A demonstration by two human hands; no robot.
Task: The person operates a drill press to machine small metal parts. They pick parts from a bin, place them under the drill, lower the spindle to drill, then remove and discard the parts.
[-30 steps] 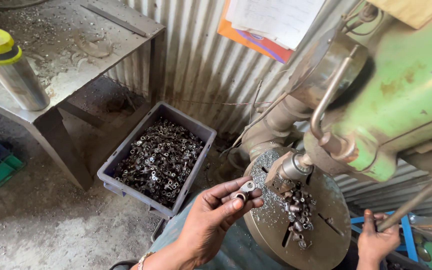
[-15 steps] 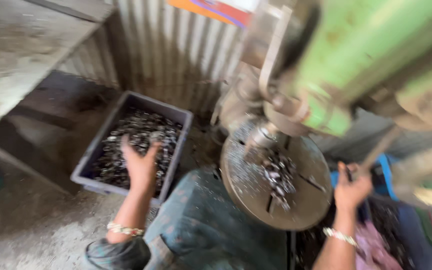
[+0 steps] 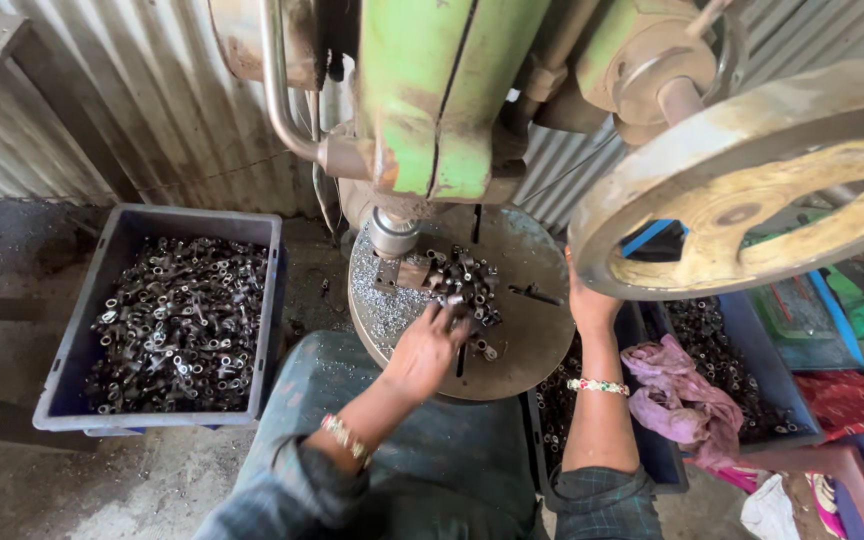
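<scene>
Since half a second ago our left hand [image 3: 427,350] has come back from the grey plastic crate of dark metal fittings [image 3: 180,322] to the round steel worktop [image 3: 522,340], fingers curled into the small pile of metal parts [image 3: 462,285]; whether it grips one we cannot tell. Our right hand [image 3: 587,300] clasps the large rusty handwheel [image 3: 752,190].

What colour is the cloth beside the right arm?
Pink cloth, seen in the head view.

A small metal workshop is shown. Above the hands a green press [image 3: 432,100] with a handwheel [image 3: 752,180] is seen against corrugated sheet walls [image 3: 142,110]. Left of them a crate [image 3: 92,340] of what seem small metal parts is set.
</scene>
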